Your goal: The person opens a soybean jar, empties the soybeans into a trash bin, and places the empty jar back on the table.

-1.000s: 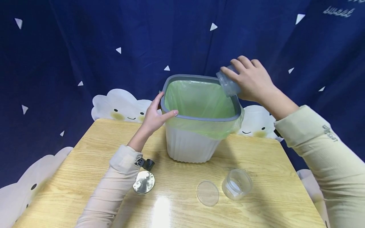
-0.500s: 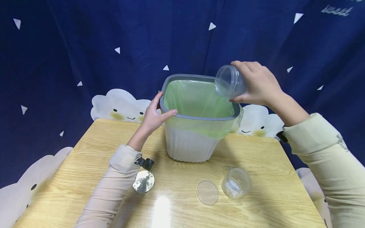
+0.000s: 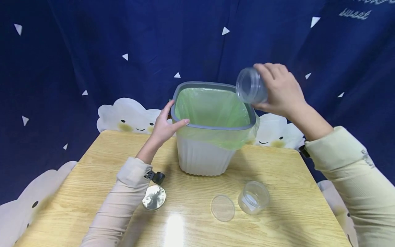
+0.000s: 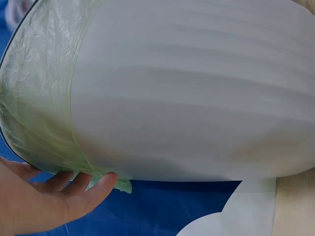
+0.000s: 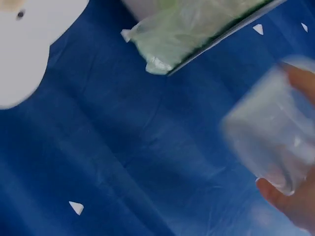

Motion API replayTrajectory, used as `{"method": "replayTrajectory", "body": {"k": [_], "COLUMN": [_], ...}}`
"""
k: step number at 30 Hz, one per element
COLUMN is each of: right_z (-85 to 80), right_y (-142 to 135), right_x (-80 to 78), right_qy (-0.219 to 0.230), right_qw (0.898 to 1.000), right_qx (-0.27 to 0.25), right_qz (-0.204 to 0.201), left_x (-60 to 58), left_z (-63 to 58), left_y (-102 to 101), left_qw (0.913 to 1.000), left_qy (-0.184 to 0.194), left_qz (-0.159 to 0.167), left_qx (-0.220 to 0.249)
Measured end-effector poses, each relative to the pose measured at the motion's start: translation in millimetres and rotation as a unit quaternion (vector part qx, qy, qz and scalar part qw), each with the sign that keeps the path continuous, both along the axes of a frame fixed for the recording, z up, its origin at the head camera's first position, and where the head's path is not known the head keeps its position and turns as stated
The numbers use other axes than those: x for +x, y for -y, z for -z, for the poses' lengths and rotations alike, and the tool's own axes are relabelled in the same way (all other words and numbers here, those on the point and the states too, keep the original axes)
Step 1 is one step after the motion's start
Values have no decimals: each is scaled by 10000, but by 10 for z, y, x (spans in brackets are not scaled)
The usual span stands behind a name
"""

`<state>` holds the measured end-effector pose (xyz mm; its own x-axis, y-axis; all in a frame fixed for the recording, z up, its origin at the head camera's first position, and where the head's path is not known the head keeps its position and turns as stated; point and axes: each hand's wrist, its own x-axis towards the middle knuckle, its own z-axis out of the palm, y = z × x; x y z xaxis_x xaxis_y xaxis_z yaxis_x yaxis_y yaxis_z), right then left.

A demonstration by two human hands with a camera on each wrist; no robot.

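A white ribbed trash can (image 3: 203, 157) stands on the table, lined with a thin green bag (image 3: 213, 106) folded over its grey rim. At its left corner, my left hand (image 3: 163, 127) holds the can, the thumb over the front rim and the fingers along the side. In the left wrist view those fingers (image 4: 78, 184) lie against the overhanging bag. Above the can's right rim, my right hand (image 3: 282, 91) grips a clear plastic jar (image 3: 252, 85) tilted on its side, its uncovered mouth facing left. The jar (image 5: 270, 125) looks blurred in the right wrist view.
A second clear container (image 3: 254, 199) with something white at its bottom stands front right. Beside it lies a clear round lid (image 3: 223, 208). A shiny silver lid (image 3: 154, 198) is by my left forearm. A blue curtain (image 3: 148, 41) hangs behind the wooden table (image 3: 102, 171).
The jar has turned from mouth-down over the can to lying sideways, mouth to the left, and shifted slightly right. My left hand keeps its place at the rim.
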<state>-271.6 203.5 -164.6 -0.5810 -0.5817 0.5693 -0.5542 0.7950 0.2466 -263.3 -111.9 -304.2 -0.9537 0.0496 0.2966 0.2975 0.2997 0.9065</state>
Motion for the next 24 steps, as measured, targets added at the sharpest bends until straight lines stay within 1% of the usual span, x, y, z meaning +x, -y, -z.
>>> {"method": "replayTrajectory", "body": {"k": [2, 3, 4, 6, 8, 10, 12, 14, 16, 20, 24], "right_z": [29, 38, 44, 41, 27, 15, 10, 14, 24, 66, 140], "right_y": [-6, -8, -8, -9, -6, -3, 2, 8, 14, 4, -4], "right_x": [-26, -32, -34, -24, 7, 51, 113, 177, 236, 340, 469], "right_qy": [-274, -353, -409, -437, -295, 62, 527, 960, 1250, 1534, 1816], "right_qw": [9976, 9957, 9944, 9951, 9978, 9998, 9983, 9935, 9885, 9781, 9621], "right_qx": [627, 848, 976, 887, 601, 191, -245, -606, -848, -1394, -1990], "right_qz": [-60, -66, -42, -32, 1, 8, 30, 60, 55, -197, -417], "left_x": [-5, -8, -10, -11, -8, -5, -3, -4, -8, -8, 3], "left_z": [14, 20, 24, 27, 25, 20, 16, 13, 12, 7, 1], "left_y": [3, 5, 5, 4, 1, -2, -2, -1, -1, -4, -1], "left_qw": [10000, 10000, 10000, 10000, 10000, 10000, 10000, 10000, 9999, 10000, 10000], "left_qy": [7, 6, 4, -10, -29, -46, -52, -69, -82, -69, -75], "left_qz": [33, 45, 56, 66, 57, 33, 11, -19, -41, -46, -51], "left_qx": [32, 45, 45, 49, 29, -5, -23, -38, -51, -49, -20]}}
